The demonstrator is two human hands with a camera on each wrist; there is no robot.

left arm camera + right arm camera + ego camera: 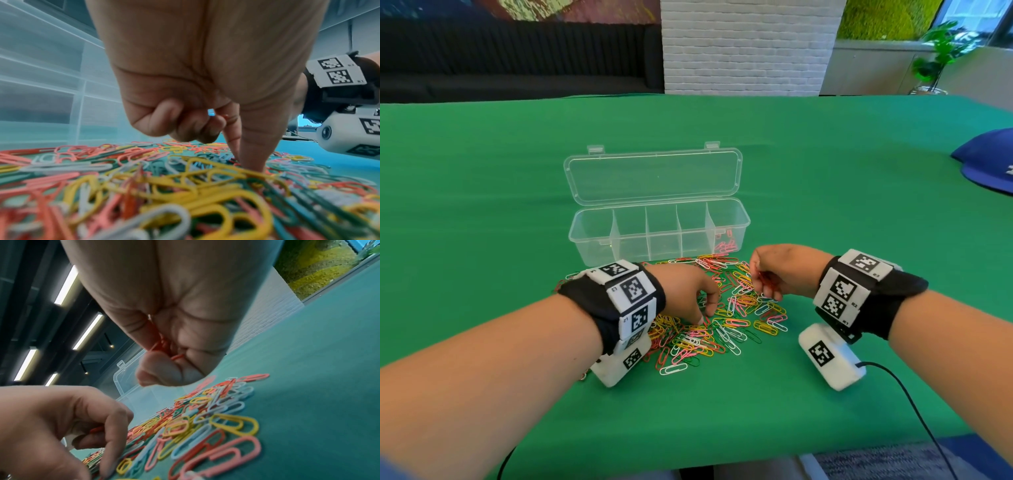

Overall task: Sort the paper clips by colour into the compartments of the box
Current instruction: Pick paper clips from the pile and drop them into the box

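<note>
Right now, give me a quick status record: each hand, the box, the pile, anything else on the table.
left hand: down in the pile, fingertips on the clips, a red clip pinched
right hand: raised just above the pile, gripping a bunch of red clips
box: clear, lid open, five compartments; reddish clips in the rightmost one, the other four look empty
pile: mixed red, pink, yellow, green and white clips, loose on the green table in front of the box
blue cap: far right edge
</note>
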